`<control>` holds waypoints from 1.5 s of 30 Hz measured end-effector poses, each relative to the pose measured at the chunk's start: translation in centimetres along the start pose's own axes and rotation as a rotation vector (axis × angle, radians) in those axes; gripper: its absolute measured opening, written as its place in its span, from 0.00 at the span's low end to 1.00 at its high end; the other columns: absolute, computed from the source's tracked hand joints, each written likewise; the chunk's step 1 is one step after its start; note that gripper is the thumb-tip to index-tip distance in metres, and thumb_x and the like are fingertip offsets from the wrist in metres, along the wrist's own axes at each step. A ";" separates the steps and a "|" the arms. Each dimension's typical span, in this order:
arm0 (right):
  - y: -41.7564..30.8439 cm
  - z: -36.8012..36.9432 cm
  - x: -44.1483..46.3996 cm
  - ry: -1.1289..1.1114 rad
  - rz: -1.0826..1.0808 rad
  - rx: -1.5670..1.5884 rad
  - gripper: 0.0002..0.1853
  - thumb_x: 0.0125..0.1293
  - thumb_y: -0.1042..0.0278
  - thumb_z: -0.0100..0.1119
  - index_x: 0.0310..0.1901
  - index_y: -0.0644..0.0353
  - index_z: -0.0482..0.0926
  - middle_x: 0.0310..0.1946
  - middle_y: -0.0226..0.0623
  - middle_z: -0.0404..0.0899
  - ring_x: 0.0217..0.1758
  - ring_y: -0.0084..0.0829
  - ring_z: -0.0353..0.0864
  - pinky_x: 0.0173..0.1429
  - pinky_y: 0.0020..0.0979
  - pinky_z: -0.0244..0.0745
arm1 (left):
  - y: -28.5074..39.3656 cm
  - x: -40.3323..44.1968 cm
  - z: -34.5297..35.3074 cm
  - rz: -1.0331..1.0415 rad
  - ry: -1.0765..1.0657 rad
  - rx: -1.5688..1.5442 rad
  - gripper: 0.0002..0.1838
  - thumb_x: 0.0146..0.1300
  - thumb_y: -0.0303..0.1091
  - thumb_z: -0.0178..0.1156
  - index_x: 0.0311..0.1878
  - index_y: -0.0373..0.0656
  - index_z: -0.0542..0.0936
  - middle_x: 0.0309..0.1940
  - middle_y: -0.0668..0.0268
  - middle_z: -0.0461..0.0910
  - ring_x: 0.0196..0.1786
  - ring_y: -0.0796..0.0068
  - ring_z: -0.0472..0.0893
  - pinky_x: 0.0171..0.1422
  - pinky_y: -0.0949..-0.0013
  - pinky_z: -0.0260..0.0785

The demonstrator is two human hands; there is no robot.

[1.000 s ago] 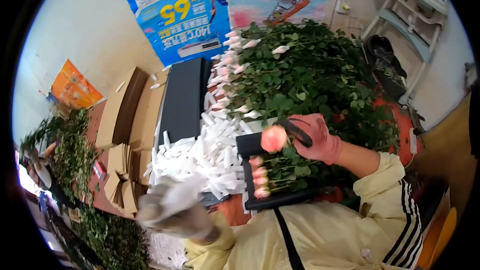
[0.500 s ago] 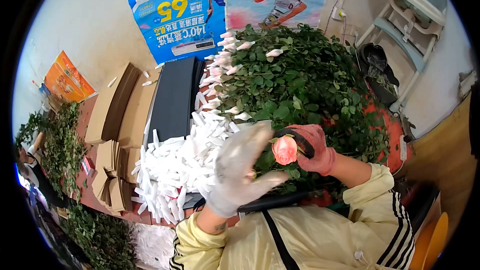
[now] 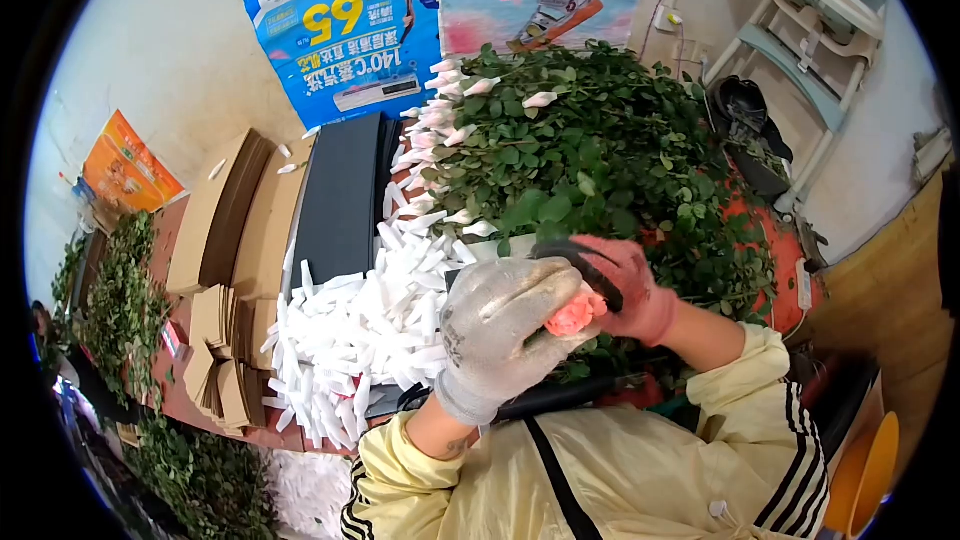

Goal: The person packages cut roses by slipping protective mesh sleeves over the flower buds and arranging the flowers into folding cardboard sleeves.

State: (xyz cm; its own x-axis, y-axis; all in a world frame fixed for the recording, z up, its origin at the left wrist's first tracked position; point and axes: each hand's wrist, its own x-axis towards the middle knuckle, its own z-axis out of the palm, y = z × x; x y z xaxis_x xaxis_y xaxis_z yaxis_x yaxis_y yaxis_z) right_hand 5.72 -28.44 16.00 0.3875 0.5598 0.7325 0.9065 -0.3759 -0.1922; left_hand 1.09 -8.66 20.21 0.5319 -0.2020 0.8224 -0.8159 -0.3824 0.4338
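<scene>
A pink rose (image 3: pixel 576 312) is between my two gloved hands, its bloom facing me. My left hand (image 3: pixel 505 320), in a whitish glove, has its fingers closed around the bloom from the left. My right hand (image 3: pixel 622 285), in a red glove with black finger parts, is closed on the rose just behind the bloom; the stem is hidden. Just left of my hands lies a big pile of white foam sleeves (image 3: pixel 370 330). Beyond them is a heap of leafy rose stems (image 3: pixel 600 160), several with white-sleeved rose heads (image 3: pixel 430 140) at its left edge.
Flat cardboard pieces (image 3: pixel 225 205) and a stack of dark sheets (image 3: pixel 340 195) lie left of the sleeves. More greenery (image 3: pixel 195 470) is at the lower left. A high chair (image 3: pixel 800 50) stands at the right by the wall; posters (image 3: pixel 340 30) hang behind the table.
My left hand has moved from open beside the rose to closed around its bloom. The bloom sits slightly lower and its petals look more ruffled. My right hand has kept its hold.
</scene>
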 end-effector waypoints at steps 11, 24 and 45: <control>-0.2 -19.8 9.9 0.670 -0.182 -0.408 0.15 0.62 0.69 0.58 0.46 0.70 0.74 0.36 0.40 0.79 0.37 0.31 0.79 0.39 0.31 0.78 | -5.4 -12.2 -0.5 -0.476 -0.532 0.129 0.25 0.56 0.41 0.61 0.54 0.35 0.74 0.56 0.48 0.73 0.60 0.49 0.71 0.64 0.56 0.63; 4.3 10.8 -9.5 -0.342 0.885 1.237 0.08 0.66 0.68 0.43 0.29 0.56 0.66 0.29 0.33 0.60 0.24 0.32 0.60 0.51 0.29 0.66 | -7.2 -15.6 3.9 -0.561 -0.741 0.362 0.41 0.55 0.57 0.58 0.63 0.32 0.65 0.63 0.46 0.63 0.64 0.48 0.65 0.68 0.55 0.57; 4.9 14.5 -9.8 -0.510 -0.331 -0.557 0.30 0.55 0.66 0.44 0.63 0.45 0.65 0.27 0.31 0.67 0.26 0.28 0.68 0.29 0.30 0.62 | -5.0 -15.8 5.6 -0.582 -0.968 0.541 0.46 0.62 0.64 0.46 0.66 0.28 0.59 0.68 0.42 0.56 0.74 0.51 0.50 0.76 0.55 0.41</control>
State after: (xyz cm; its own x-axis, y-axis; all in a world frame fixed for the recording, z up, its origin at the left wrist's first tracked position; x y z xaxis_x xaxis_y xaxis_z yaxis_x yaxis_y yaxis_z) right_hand 8.84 -25.08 -1.53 0.2651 0.9221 0.2821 0.8229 -0.3688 0.4323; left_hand -1.99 -8.61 2.97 0.9172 -0.3701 -0.1475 -0.3283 -0.9119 0.2465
